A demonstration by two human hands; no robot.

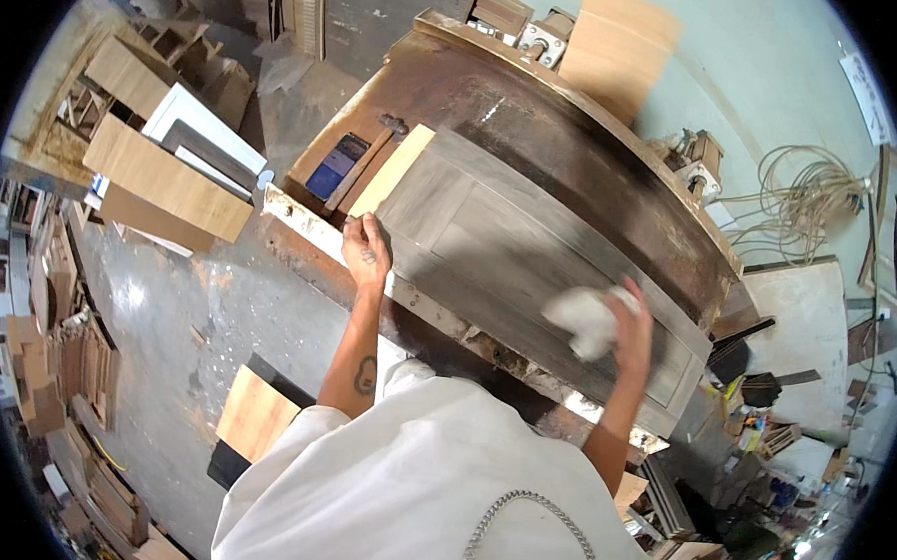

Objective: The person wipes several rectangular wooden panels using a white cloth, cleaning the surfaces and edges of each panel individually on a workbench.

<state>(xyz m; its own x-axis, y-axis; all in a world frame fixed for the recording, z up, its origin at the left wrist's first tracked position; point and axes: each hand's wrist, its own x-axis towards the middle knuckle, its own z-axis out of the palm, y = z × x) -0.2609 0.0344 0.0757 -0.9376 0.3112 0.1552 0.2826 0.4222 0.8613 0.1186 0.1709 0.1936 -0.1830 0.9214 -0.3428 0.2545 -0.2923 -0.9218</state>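
A grey wood-grain cabinet door [486, 223] with a framed panel lies flat on a worn brown workbench [563, 140] in front of me. My left hand [367, 251] is closed at the door's near left corner, its fingers curled on the edge. My right hand [631, 330] grips a white cloth [582, 321] over the right half of the door. Hand and cloth are smeared by motion, and whether the cloth touches the surface is hard to see. Past the door's left end lie a pale wood strip [392, 170], a hammer [365, 165] and a dark blue box [337, 165].
A raised rail [601, 108] runs along the bench's far side, with metal clamp cylinders [541, 46] behind it. Coiled hoses [805, 199] hang on the right wall. Boards [169, 177] are stacked at the left, and offcuts [254, 414] lie on the floor.
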